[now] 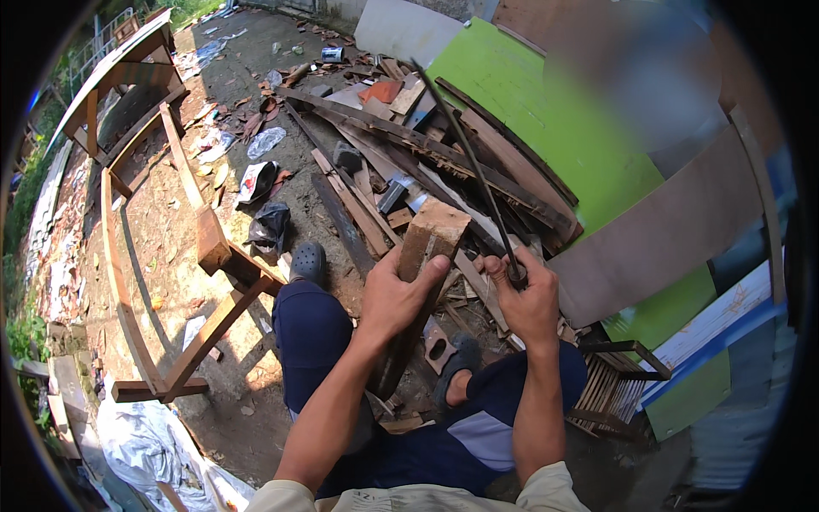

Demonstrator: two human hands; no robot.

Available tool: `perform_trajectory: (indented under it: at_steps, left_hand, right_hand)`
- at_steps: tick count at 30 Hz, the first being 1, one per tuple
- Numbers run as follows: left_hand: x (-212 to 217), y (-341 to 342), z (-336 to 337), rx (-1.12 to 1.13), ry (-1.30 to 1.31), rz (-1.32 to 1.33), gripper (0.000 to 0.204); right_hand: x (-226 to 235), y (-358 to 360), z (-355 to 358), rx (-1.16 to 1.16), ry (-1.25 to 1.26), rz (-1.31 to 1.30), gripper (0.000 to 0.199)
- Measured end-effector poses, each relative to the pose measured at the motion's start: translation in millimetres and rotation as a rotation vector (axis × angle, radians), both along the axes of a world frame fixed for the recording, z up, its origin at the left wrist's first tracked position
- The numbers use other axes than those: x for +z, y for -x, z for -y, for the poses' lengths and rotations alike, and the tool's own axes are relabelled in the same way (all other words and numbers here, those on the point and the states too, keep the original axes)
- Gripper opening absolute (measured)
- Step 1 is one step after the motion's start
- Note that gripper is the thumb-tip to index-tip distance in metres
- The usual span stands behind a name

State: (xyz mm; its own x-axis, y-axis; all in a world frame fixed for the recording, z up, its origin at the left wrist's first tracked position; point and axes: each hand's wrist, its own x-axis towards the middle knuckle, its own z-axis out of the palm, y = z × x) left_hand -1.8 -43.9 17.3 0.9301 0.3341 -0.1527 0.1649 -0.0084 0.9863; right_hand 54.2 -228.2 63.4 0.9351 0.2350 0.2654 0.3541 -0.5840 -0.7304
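Note:
My left hand [399, 294] is closed round a thick piece of timber [437, 224], its thumb along one side. The block's cut end faces up and its lower part runs down between my knees. To the right, my right hand [526, 294] grips the base of a long, thin dark blade [467, 145], apparently a machete seen edge-on. It slants up and away to the left, passing beside the timber without visibly touching it. My right fingers hide most of the handle.
Scrap boards and planks [401, 141] lie piled ahead. A green panel [529, 111] and a brown sheet [657, 226] lean at the right, near a slatted wooden rack [610, 388]. A wooden frame [213, 243] stands left; a black plastic bag [270, 226] lies beside my clog [308, 262].

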Motion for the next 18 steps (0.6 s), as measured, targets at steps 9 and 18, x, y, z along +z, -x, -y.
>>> perform_trajectory:
  at_steps: [9,18]
  left_hand:
    - [5.1,9.8,4.4,-0.029,-0.165,0.051,0.051]
    - [1.6,21.2,-1.2,-0.074,-0.304,0.102,0.042]
  right_hand:
    - [-12.1,-1.0,5.2,0.053,0.298,0.258,0.021]
    - [-14.0,0.4,16.8,0.165,0.348,0.362,0.020]
